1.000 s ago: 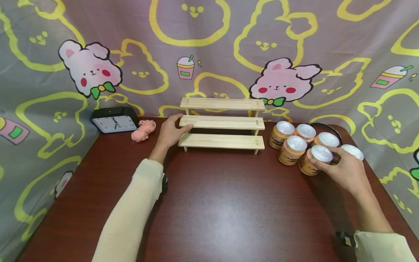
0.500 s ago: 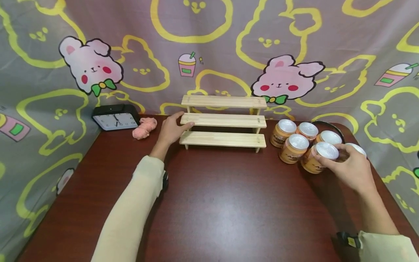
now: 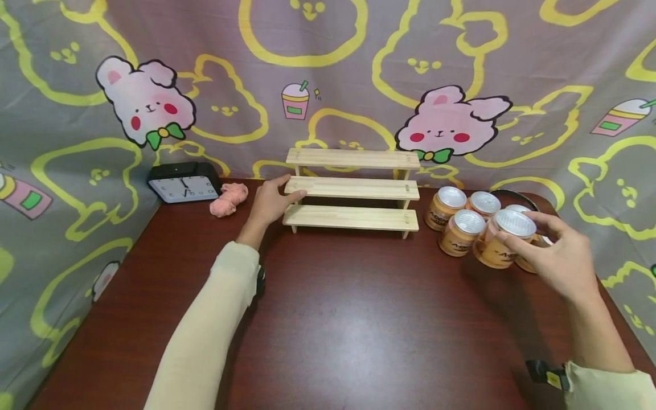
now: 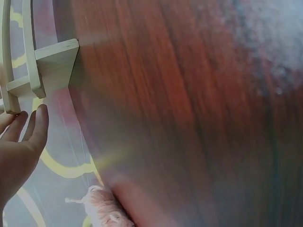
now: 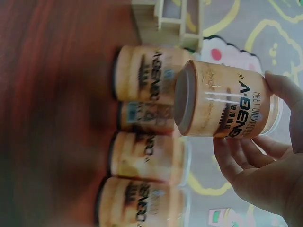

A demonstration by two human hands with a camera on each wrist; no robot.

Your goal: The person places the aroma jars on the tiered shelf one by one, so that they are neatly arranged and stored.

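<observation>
A three-tier wooden display shelf point(image 3: 353, 188) stands on the dark red table. My left hand point(image 3: 269, 204) holds the left end of its middle board, thumb along the front edge and fingers towards the back; the left wrist view shows the fingertips point(image 4: 41, 113) at the shelf's side. My right hand point(image 3: 561, 256) grips an orange-brown jar point(image 5: 229, 101) with a silver lid around its lid end. That jar is raised off the table, its underside showing in the right wrist view. Several similar jars point(image 3: 461, 239) stand just behind and beside it, some partly hidden.
At the back left a black-framed clock point(image 3: 184, 183) sits next to a bundle of pink yarn point(image 3: 229, 199). A thin dark curved rim point(image 3: 517, 196) shows behind the jars. Patterned cloth point(image 3: 338, 85) hangs around the back and sides of the table point(image 3: 348, 319).
My right hand has lifted the jar from the front of the group and drawn it slightly up and right. The left hand stays at the shelf. The head view has shifted slightly.
</observation>
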